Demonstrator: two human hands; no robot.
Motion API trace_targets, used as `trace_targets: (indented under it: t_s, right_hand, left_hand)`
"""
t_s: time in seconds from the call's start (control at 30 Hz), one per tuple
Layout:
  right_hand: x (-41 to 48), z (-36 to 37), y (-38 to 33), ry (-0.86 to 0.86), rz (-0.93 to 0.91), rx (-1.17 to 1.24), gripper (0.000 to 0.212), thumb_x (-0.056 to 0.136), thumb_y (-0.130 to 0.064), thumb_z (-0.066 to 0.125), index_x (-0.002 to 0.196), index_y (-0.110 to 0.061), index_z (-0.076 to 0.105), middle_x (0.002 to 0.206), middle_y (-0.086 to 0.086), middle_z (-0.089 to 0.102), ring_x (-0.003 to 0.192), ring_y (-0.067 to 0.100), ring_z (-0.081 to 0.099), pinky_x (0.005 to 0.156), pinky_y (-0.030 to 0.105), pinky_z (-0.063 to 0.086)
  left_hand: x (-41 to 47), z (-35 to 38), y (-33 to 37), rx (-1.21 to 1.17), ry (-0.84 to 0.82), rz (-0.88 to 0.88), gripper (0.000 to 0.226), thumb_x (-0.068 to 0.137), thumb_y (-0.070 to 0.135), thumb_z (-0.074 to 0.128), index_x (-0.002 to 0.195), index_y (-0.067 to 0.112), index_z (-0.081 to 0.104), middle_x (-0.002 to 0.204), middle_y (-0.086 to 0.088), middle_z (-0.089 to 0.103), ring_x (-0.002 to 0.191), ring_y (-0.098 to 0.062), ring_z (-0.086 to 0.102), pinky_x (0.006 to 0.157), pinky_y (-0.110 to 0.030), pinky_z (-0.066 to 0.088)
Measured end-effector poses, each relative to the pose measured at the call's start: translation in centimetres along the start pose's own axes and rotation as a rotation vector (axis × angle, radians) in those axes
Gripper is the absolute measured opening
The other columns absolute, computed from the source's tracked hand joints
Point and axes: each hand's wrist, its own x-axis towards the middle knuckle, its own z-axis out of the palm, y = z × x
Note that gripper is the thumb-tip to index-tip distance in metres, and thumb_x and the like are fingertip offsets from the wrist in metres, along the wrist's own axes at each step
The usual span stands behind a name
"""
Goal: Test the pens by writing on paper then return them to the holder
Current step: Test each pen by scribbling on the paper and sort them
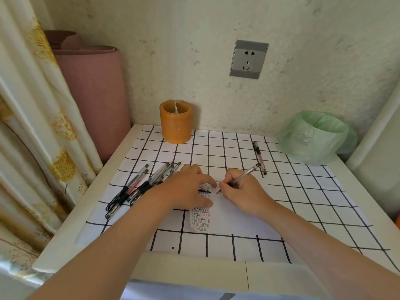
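Now the right hand [242, 191] pinches a pen [245, 174], tip on the paper [202, 221] mid-table; left hand [186, 189] lies flat on it. At the far edge the orange holder [175, 126] shows its divider [176, 108]; bag-lined bin [313, 137] far-right corner

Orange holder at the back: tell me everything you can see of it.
The orange holder is a squat upright cylinder of waxy-looking, slightly translucent plastic, open on top. A thin pale strip shows inside the mouth; whether it is a divider or a stick is unclear. No pens show in it. It stands at the back left of the grid sheet, close to the wall. Only the sheet touches it; the loose pens lie apart, nearer the camera.
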Motion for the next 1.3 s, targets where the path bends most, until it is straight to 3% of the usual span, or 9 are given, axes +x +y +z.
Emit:
trace_targets:
  t_s: [0.2, 0.37, 0.53, 0.63, 0.7, 0.77, 0.9, 1.03, 1.3]
  right_hand:
    - [0.0, -0.1, -0.1, 0.039, 0.024, 0.136, 0.020, 0.094, -0.012, 0.061, 0.075, -0.013, 0.056, 0.062, 0.008, 0.063, 0.045, 0.018, 0.046, 0.042, 0.024, 0.035]
    - [0.1, -0.5, -0.7, 0.109, 0.040, 0.303, 0.011, 0.098, -0.009, 0.056, 0.096, -0.016, 0.063, 0.072, 0.008, 0.066, 0.045, 0.020, 0.052, 0.037, 0.025, 0.034]
    - [0.3, -0.7, -1.6, 0.124, 0.043, 0.402, 0.048, 0.098, 0.012, 0.038, 0.129, -0.019, 0.059, 0.113, 0.009, 0.067, 0.069, 0.024, 0.069, 0.052, 0.036, 0.051]
    - [0.7, -1.0, -2.3, 0.160, 0.118, 0.650, 0.041, 0.102, 0.003, 0.036, 0.115, -0.015, 0.070, 0.107, 0.010, 0.070, 0.071, 0.028, 0.071, 0.058, 0.036, 0.056]
    - [0.8, -1.4, -2.3, 0.146, 0.070, 0.553, 0.038, 0.100, 0.002, 0.040, 0.105, -0.021, 0.070, 0.098, 0.009, 0.067, 0.061, 0.025, 0.066, 0.052, 0.032, 0.052]
    - [0.5, -1.7, -2.1, 0.107, -0.033, 0.228, 0.034, 0.097, -0.003, 0.051, 0.103, -0.035, 0.061, 0.093, -0.003, 0.068, 0.055, 0.020, 0.062, 0.046, 0.027, 0.045]
    - [0.0, -1.3, -1.3, 0.102, -0.150, -0.377, 0.029, 0.090, -0.022, 0.070, 0.107, -0.044, 0.062, 0.092, -0.021, 0.069, 0.072, 0.003, 0.063, 0.070, 0.026, 0.054]
    - [-0.1, -1.1, -1.6, 0.124, -0.163, -0.444, 0.021, 0.091, -0.022, 0.068, 0.104, -0.038, 0.071, 0.099, -0.022, 0.071, 0.089, -0.002, 0.065, 0.084, 0.026, 0.055]
    - [-0.2, -0.8, -1.9, 0.073, -0.272, -0.410, 0.023, 0.091, -0.019, 0.067, 0.107, -0.035, 0.073, 0.094, -0.031, 0.065, 0.089, -0.007, 0.061, 0.080, 0.020, 0.049]
  left_hand:
    - [-0.2, -0.1, -0.1, -0.007, 0.017, -0.013, 0.051, 0.081, 0.049, 0.070, 0.128, 0.039, 0.054, 0.110, 0.009, 0.043, 0.113, -0.011, 0.035, 0.094, -0.035, 0.041]
    - [-0.4, -0.5, -0.4, -0.016, 0.060, -0.049, 0.019, 0.085, 0.033, 0.071, 0.101, 0.029, 0.061, 0.106, 0.007, 0.050, 0.107, -0.011, 0.044, 0.086, -0.029, 0.045]
    - [-0.7, -1.1, -0.3, -0.027, 0.144, -0.082, 0.015, 0.086, 0.035, 0.072, 0.090, 0.032, 0.058, 0.095, 0.013, 0.058, 0.090, -0.008, 0.054, 0.067, -0.024, 0.041]
    - [-0.7, -1.5, -0.5, -0.077, 0.240, -0.108, 0.016, 0.087, 0.031, 0.072, 0.090, 0.032, 0.057, 0.091, 0.014, 0.061, 0.084, -0.006, 0.057, 0.062, -0.020, 0.039]
    - [-0.6, -1.8, -0.7, -0.158, 0.275, -0.127, 0.017, 0.086, 0.027, 0.075, 0.088, 0.033, 0.058, 0.087, 0.016, 0.061, 0.080, -0.002, 0.056, 0.063, -0.019, 0.040]
    - [-0.5, -1.9, -0.7, -0.210, 0.294, -0.137, 0.019, 0.085, 0.025, 0.076, 0.086, 0.033, 0.059, 0.085, 0.017, 0.060, 0.077, 0.001, 0.056, 0.063, -0.018, 0.041]
    - [-0.6, -1.8, -0.6, -0.246, 0.312, -0.134, 0.021, 0.085, 0.023, 0.077, 0.085, 0.033, 0.059, 0.083, 0.018, 0.060, 0.075, 0.003, 0.056, 0.062, -0.014, 0.038]
    - [-0.6, -1.7, -0.5, -0.237, 0.325, -0.134, 0.019, 0.085, 0.024, 0.076, 0.088, 0.033, 0.060, 0.084, 0.019, 0.059, 0.075, 0.004, 0.055, 0.062, -0.014, 0.038]
    - [-0.8, -1.5, 0.4, -0.240, 0.293, -0.110, 0.018, 0.082, 0.033, 0.078, 0.084, 0.037, 0.060, 0.080, 0.018, 0.064, 0.071, 0.005, 0.058, 0.061, -0.016, 0.040]
